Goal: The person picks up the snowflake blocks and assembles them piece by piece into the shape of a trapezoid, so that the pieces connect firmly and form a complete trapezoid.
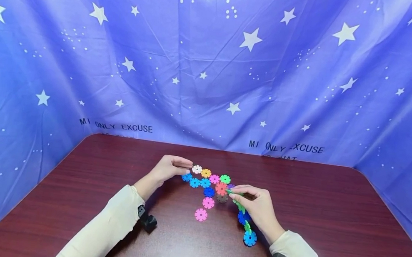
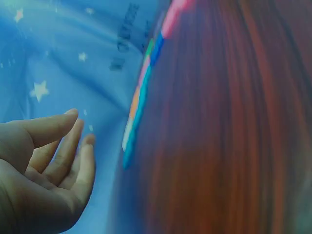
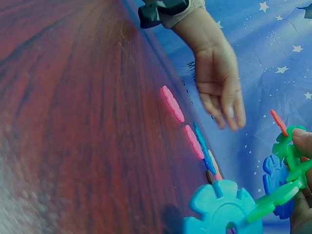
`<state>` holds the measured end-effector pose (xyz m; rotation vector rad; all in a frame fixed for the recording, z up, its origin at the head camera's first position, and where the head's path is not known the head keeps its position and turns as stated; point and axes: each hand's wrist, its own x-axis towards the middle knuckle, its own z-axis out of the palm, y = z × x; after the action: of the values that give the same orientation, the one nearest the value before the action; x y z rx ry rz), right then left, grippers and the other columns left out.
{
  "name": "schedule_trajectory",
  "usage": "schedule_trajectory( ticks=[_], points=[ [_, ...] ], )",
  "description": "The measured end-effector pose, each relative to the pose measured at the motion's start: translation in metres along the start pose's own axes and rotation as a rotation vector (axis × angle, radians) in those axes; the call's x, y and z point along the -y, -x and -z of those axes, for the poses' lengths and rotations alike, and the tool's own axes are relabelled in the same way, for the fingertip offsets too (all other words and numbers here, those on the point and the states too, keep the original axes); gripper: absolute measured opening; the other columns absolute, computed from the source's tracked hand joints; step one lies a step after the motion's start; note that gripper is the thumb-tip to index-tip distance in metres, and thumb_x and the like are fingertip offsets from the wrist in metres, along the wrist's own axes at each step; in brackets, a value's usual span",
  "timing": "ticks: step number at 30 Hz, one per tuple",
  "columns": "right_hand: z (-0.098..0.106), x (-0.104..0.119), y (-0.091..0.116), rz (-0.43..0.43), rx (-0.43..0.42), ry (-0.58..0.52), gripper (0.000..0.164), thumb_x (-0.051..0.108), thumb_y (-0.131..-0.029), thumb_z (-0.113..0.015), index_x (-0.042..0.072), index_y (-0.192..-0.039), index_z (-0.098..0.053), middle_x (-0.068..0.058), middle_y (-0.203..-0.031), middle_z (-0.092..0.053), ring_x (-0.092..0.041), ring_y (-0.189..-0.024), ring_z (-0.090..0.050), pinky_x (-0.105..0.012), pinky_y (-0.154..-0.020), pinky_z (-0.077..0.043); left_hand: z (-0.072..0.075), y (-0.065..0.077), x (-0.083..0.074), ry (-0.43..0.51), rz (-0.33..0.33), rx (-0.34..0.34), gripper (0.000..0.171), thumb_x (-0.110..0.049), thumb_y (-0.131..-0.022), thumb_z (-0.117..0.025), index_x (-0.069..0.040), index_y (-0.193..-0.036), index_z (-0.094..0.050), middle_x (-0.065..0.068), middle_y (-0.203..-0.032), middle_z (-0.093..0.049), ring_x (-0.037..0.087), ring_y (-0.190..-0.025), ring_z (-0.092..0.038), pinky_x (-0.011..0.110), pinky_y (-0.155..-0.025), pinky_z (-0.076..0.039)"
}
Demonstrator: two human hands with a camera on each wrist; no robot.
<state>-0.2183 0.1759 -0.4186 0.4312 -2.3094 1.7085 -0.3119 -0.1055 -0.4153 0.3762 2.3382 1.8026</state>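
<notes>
In the head view my right hand (image 1: 259, 207) pinches a chain of interlocked plastic snowflake discs above the table. A red disc (image 1: 221, 188) forms its far end; green and dark blue discs lead to a light blue disc (image 1: 249, 238) at the near end. The right wrist view shows thumb and fingers at a green disc (image 3: 292, 156) of this chain. My left hand (image 1: 165, 169) holds nothing, its fingers loosely bent beside a white disc (image 1: 196, 169) and a blue disc (image 1: 187, 177). In the left wrist view it is apart from the discs.
Loose discs lie flat on the dark red table (image 1: 81, 199), among them an orange disc (image 1: 206, 173), a green disc (image 1: 225, 179), a brown disc (image 1: 222, 198) and a pink disc (image 1: 201, 215). A blue starry curtain (image 1: 183, 59) hangs behind the table.
</notes>
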Motion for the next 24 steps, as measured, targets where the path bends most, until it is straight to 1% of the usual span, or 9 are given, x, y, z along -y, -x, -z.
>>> schedule_trajectory(
  ticks=[5,7,9,12,14,17,19,21,24],
  points=[
    [0.0,-0.002,-0.001,0.0,-0.004,0.015,0.011,0.014,-0.079,-0.076,0.007,-0.088,-0.076,-0.007,-0.09,-0.072,-0.008,-0.083,-0.066,-0.024,-0.066,-0.055,0.007,-0.003,0.011,-0.061,0.081,-0.045,0.035,0.004,-0.076,-0.072,0.007,-0.11,-0.066,0.02,-0.11,-0.066,0.032,-0.106,-0.061,0.029,-0.079,-0.053],
    [0.0,-0.001,-0.002,0.0,-0.002,0.016,0.011,0.014,-0.079,-0.076,0.008,-0.088,-0.076,-0.007,-0.09,-0.072,-0.008,-0.083,-0.066,-0.024,-0.066,-0.055,0.006,-0.004,0.013,-0.104,0.095,-0.056,0.034,0.005,-0.074,-0.073,0.006,-0.108,-0.067,0.02,-0.109,-0.067,0.031,-0.105,-0.06,0.029,-0.079,-0.052],
    [-0.001,-0.001,-0.002,-0.001,0.004,0.017,0.01,0.015,-0.079,-0.076,0.009,-0.088,-0.076,-0.006,-0.091,-0.072,-0.008,-0.083,-0.066,-0.024,-0.067,-0.055,0.005,-0.005,0.013,-0.154,0.102,-0.061,0.033,0.006,-0.074,-0.074,0.004,-0.106,-0.069,0.019,-0.107,-0.067,0.03,-0.103,-0.06,0.03,-0.078,-0.053],
    [0.0,0.0,-0.001,-0.005,0.01,0.02,0.01,0.016,-0.079,-0.076,0.01,-0.088,-0.076,-0.004,-0.091,-0.072,-0.008,-0.084,-0.066,-0.025,-0.068,-0.055,0.0,-0.007,0.011,-0.244,0.091,-0.049,0.031,0.009,-0.073,-0.073,0.001,-0.103,-0.071,0.016,-0.104,-0.068,0.028,-0.099,-0.059,0.032,-0.075,-0.054],
    [0.0,-0.001,0.0,-0.008,0.013,0.029,0.01,0.017,-0.08,-0.076,0.011,-0.088,-0.076,-0.003,-0.091,-0.072,-0.009,-0.083,-0.066,-0.024,-0.066,-0.055,-0.003,-0.006,0.01,-0.301,0.088,-0.046,0.03,0.009,-0.074,-0.073,0.0,-0.102,-0.072,0.015,-0.102,-0.069,0.027,-0.098,-0.06,0.032,-0.073,-0.055],
    [-0.001,0.0,0.0,-0.014,0.016,0.033,0.01,0.018,-0.08,-0.076,0.012,-0.088,-0.076,-0.003,-0.092,-0.072,-0.009,-0.083,-0.066,-0.025,-0.064,-0.054,-0.006,-0.005,0.006,-0.354,0.09,-0.049,0.028,0.009,-0.073,-0.073,-0.002,-0.1,-0.074,0.013,-0.1,-0.07,0.027,-0.097,-0.061,0.033,-0.073,-0.055],
    [-0.001,0.0,0.0,-0.015,0.019,0.032,0.011,0.018,-0.08,-0.076,0.012,-0.089,-0.076,-0.003,-0.092,-0.072,-0.009,-0.083,-0.066,-0.025,-0.064,-0.054,-0.007,-0.006,0.006,-0.377,0.093,-0.058,0.028,0.009,-0.073,-0.074,-0.003,-0.098,-0.074,0.011,-0.098,-0.071,0.026,-0.095,-0.063,0.033,-0.073,-0.055],
    [-0.001,0.0,-0.001,-0.011,0.022,0.027,0.011,0.018,-0.08,-0.076,0.012,-0.089,-0.076,-0.003,-0.092,-0.072,-0.009,-0.085,-0.066,-0.025,-0.067,-0.055,-0.007,-0.006,0.006,-0.39,0.094,-0.063,0.029,0.009,-0.072,-0.075,-0.004,-0.097,-0.074,0.01,-0.096,-0.071,0.025,-0.094,-0.063,0.032,-0.072,-0.055],
    [-0.002,-0.001,-0.001,-0.015,0.025,0.018,0.011,0.018,-0.08,-0.076,0.012,-0.089,-0.076,-0.004,-0.092,-0.072,-0.009,-0.085,-0.066,-0.025,-0.069,-0.055,-0.007,-0.006,0.005,-0.385,0.119,-0.062,0.029,0.01,-0.07,-0.075,-0.004,-0.095,-0.075,0.008,-0.095,-0.072,0.023,-0.091,-0.063,0.032,-0.073,-0.055]
  ],
)
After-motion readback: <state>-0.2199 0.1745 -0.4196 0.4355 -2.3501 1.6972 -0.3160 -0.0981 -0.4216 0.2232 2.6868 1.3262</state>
